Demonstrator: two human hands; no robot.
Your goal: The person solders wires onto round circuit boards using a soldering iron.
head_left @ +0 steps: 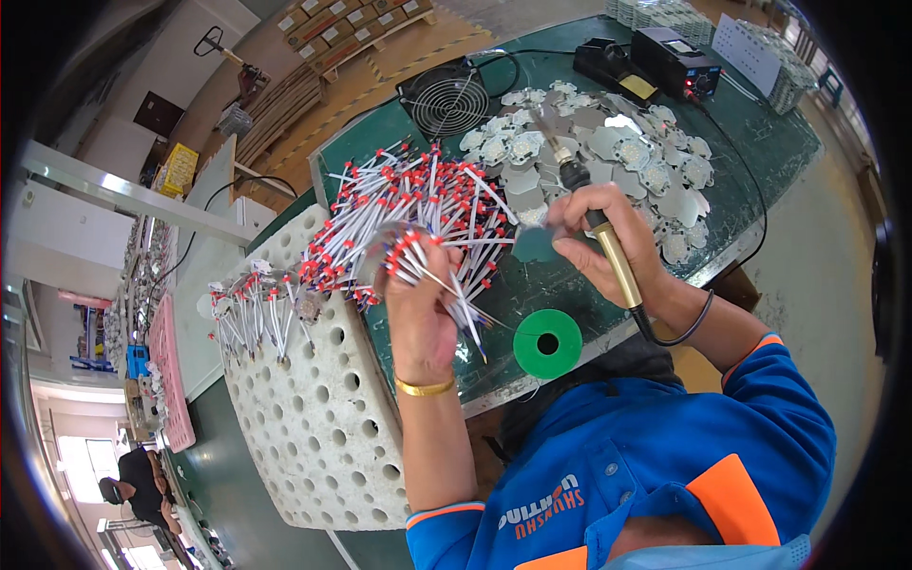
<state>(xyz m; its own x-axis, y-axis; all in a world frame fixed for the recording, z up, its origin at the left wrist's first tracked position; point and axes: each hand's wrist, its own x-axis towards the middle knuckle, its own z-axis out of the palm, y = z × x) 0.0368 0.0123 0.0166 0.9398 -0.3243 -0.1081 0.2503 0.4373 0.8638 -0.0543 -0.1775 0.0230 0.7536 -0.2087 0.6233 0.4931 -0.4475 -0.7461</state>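
My left hand point(423, 318) is closed on a bunch of white cables point(408, 258) with red collars, their ends pointing down past my fingers. A blurred grey disc point(382, 249) shows beside that hand. In my right hand point(617, 237) is a soldering iron point(616, 261) with a gold-coloured handle, its tip pointing up and away to the left. By my right fingertips is a blurred flat piece point(535, 243), too smeared to make out. A large heap of the same cables point(418, 195) lies beyond my left hand. Small metal-backed boards point(608, 157) are piled behind my right hand.
On the green table point(760, 180) are a green solder reel point(548, 344), a fan point(448, 103), an iron holder point(608, 66) and a black soldering station point(673, 62). A white perforated foam block point(309, 408) stands left, with cabled boards point(261, 299). Another person point(144, 484) sits far left.
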